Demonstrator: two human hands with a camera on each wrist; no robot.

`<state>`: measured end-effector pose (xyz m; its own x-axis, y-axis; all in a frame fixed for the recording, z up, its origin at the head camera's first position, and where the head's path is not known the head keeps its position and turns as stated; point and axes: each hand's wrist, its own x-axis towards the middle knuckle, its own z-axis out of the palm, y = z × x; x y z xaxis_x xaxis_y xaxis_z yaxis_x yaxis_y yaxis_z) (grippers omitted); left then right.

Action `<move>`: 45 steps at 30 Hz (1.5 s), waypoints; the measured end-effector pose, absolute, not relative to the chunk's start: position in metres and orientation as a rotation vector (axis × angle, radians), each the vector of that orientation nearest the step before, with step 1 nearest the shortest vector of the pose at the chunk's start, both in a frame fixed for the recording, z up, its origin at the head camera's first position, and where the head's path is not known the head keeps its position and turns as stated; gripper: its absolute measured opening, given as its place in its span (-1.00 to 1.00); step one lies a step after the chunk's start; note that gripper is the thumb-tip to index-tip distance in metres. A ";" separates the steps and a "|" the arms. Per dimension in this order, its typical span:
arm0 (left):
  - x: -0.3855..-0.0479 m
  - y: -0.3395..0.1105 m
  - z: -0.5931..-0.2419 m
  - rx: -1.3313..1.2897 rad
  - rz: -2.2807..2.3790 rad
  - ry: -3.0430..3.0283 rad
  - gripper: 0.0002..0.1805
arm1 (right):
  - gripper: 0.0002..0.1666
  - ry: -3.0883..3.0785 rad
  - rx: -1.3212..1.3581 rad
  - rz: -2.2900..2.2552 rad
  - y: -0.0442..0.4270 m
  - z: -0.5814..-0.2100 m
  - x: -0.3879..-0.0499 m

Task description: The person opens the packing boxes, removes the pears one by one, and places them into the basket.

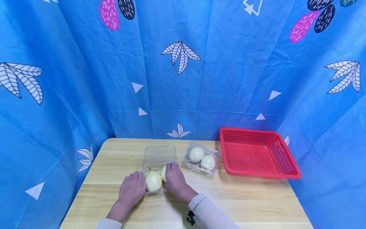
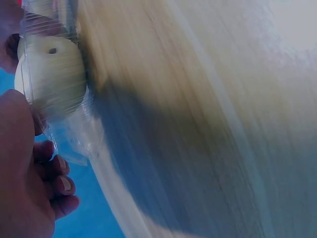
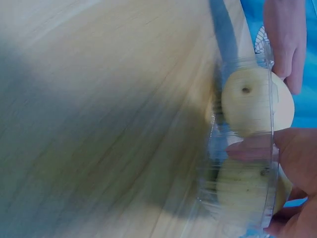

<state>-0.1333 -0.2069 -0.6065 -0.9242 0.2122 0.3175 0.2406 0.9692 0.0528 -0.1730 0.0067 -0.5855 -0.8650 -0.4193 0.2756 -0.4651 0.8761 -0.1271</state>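
An open clear plastic box [image 1: 155, 192] sits on the table with its lid [image 1: 159, 153] folded back. A pale yellow pear [image 1: 153, 182] lies in its left part. My right hand [image 1: 177, 180] grips a second pear [image 1: 163, 173] in the right part, its thumb [image 3: 247, 148] inside the wall in the right wrist view. At the box's left end, my left hand [image 1: 132, 190] holds the edge. Its thumb [image 2: 17, 111] is by the rim and its other fingers are curled in the left wrist view. The box bottom is mostly hidden.
To the right of the open box, another clear box [image 1: 187, 163] contains two pale round fruits [image 1: 196, 154]. A red perforated basket [image 1: 248, 159] stands at the table's back right. A blue patterned curtain [image 1: 177, 95] surrounds the wooden table [image 1: 243, 203].
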 end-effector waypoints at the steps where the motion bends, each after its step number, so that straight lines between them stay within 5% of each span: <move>1: -0.134 -0.207 -0.607 -0.328 -0.132 -2.809 -0.84 | -0.28 -2.804 0.675 0.275 0.007 -0.587 -0.174; 19: -0.134 -0.205 -0.606 -0.296 -0.142 -2.815 -0.81 | -0.05 -2.838 0.654 0.544 0.023 -0.584 -0.175; 45: -0.134 -0.206 -0.604 -0.282 -0.189 -2.848 -0.79 | -0.03 -2.891 0.543 0.924 0.060 -0.543 -0.181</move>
